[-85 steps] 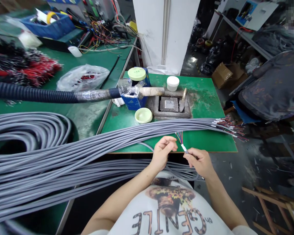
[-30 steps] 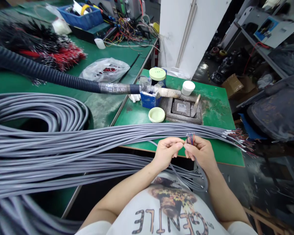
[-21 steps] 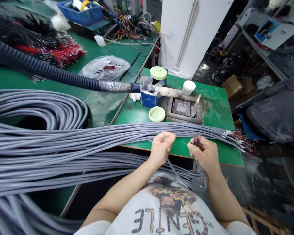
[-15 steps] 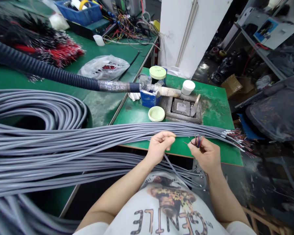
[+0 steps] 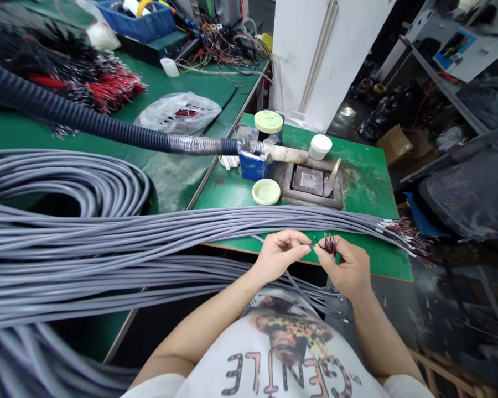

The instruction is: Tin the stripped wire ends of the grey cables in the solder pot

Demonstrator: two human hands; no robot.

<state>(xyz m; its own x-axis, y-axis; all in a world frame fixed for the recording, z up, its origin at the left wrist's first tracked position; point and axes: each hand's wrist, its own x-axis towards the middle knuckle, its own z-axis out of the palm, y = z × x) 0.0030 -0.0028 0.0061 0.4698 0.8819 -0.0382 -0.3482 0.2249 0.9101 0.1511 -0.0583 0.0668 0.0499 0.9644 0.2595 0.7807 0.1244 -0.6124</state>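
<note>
My right hand (image 5: 351, 268) is closed around the end of a grey cable, whose thin coloured wires (image 5: 330, 243) fan out above the thumb. Just to its left, my left hand (image 5: 280, 255) pinches one thin wire standing apart from that bunch, thumb against forefinger. The fingertips of both hands nearly meet. Behind them a long bundle of grey cables (image 5: 216, 224) runs across the green table, its stripped ends (image 5: 402, 235) spread at the right. A lower bundle of grey cables (image 5: 170, 282) passes beneath my left forearm.
A solder pot (image 5: 311, 179) with a scraper (image 5: 332, 179) across its rim sits beyond the cables. Around it are a light green dish (image 5: 266, 192), a white tub (image 5: 320, 147) and a black extraction hose (image 5: 120, 130). Coiled grey cable (image 5: 128, 190) lies at the left.
My left hand has moved right and slightly down to the wires, and its fingers now pinch one. My right hand has shifted a little left.
</note>
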